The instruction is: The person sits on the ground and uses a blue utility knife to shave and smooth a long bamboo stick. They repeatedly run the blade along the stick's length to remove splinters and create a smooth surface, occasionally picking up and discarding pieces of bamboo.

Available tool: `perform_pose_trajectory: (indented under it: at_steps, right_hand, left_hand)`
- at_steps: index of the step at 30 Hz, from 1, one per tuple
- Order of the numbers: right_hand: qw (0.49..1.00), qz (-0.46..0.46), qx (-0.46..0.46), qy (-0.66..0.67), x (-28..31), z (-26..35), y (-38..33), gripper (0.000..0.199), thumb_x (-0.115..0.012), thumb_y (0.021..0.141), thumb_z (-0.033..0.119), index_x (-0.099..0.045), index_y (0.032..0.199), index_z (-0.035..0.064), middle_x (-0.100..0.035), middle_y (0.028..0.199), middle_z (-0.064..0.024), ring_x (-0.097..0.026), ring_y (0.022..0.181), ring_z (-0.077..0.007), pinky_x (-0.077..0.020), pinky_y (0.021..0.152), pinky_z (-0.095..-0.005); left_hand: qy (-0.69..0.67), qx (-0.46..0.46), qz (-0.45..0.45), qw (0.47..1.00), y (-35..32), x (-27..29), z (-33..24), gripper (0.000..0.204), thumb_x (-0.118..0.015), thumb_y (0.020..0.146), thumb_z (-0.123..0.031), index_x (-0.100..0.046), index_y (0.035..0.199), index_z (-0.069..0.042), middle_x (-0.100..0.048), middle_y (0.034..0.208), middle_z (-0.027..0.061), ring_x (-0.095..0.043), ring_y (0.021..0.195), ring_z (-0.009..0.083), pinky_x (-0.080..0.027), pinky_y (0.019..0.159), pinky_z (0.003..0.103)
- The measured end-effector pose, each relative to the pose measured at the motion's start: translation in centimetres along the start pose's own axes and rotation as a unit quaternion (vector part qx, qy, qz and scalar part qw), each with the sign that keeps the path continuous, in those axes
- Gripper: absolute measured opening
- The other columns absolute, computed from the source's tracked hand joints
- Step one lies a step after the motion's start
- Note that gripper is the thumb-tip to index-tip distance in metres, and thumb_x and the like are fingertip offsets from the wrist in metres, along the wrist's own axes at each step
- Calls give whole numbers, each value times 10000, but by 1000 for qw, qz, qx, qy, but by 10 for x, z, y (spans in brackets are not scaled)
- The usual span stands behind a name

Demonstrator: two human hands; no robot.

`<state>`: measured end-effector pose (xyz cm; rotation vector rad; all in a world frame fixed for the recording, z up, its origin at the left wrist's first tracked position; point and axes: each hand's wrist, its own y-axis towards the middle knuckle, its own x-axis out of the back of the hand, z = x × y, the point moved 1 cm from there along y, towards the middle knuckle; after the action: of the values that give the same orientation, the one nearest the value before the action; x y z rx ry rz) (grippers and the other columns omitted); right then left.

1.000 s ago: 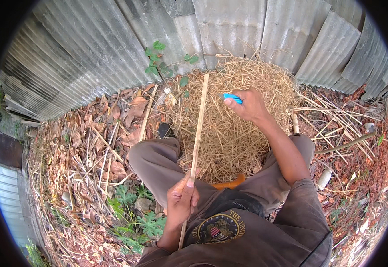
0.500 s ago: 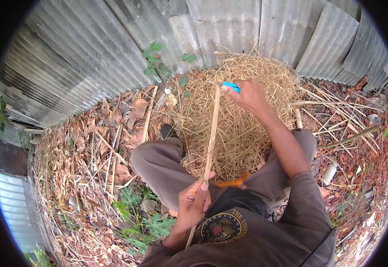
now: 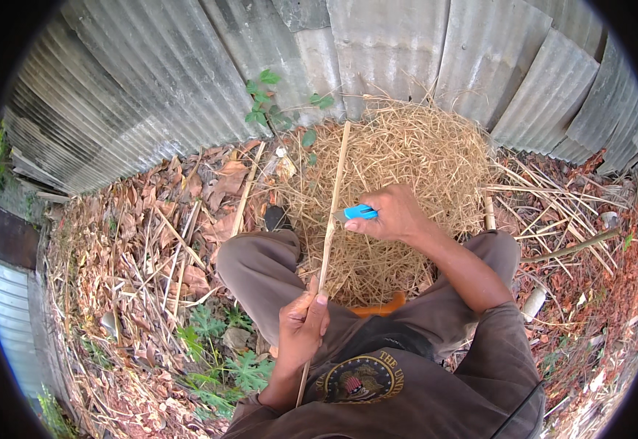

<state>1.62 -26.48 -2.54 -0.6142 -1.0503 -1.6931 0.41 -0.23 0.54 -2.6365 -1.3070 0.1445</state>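
A long, pale strip that looks like split bamboo [image 3: 338, 172] runs from beside my body out over the straw. My left hand [image 3: 304, 325] is closed round its lower part, near my lap. In my right hand [image 3: 394, 212] is a blue-handled utility knife [image 3: 361, 212], its short blade meeting the strip about midway along the outer length. Below the strip lies a heap of thin straw-like shavings [image 3: 421, 161], between my bent legs. Something orange [image 3: 379, 305] shows partly under my lap; its kind is hidden.
Corrugated metal sheets [image 3: 392, 51] stand as a wall behind the heap. Dry leaves [image 3: 143, 197] and sticks cover the ground on the left. More loose strips [image 3: 553, 194] lie to the right, near a pale cylinder [image 3: 534, 303]. Green plants [image 3: 249, 372] grow by my left knee.
My right hand has drawn the knife down along the strip toward me, from its far end to about midway. The left hand keeps its hold, and the strip's far end has shifted slightly left.
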Motion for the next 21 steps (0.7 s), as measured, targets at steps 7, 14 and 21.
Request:
perform_pose_trajectory:
  at_steps: [7,14,21]
  right_hand:
    - [991,-103,-59,-54,5,-34,19,708,-474,805,745,-548,531,96,-469,425,-69,-511,401,-255,-398,419,-401]
    - [986,-115,-107,-54,17,-47,15,723,-391,884,678,-607,572,64,-507,443,-112,-548,439,-291,-440,465,-428]
    - [979,-150,-120,63,31,-38,6,723,-474,815,737,-591,549,75,-493,430,-82,-530,409,-262,-415,431,-402]
  left_hand:
    - [-10,-34,54,998,-3,-11,7,391,-446,1016,-165,-451,1349,39,-408,573,-38,-339,494,30,-313,470,188]
    - [-65,-17,85,994,-15,-15,6,389,-495,998,-147,-475,1348,21,-432,603,-53,-374,513,14,-321,462,182]
    - [-33,-25,-16,999,-1,-9,1,361,-553,970,-131,-535,1308,-6,-437,604,-62,-376,497,14,-310,443,180]
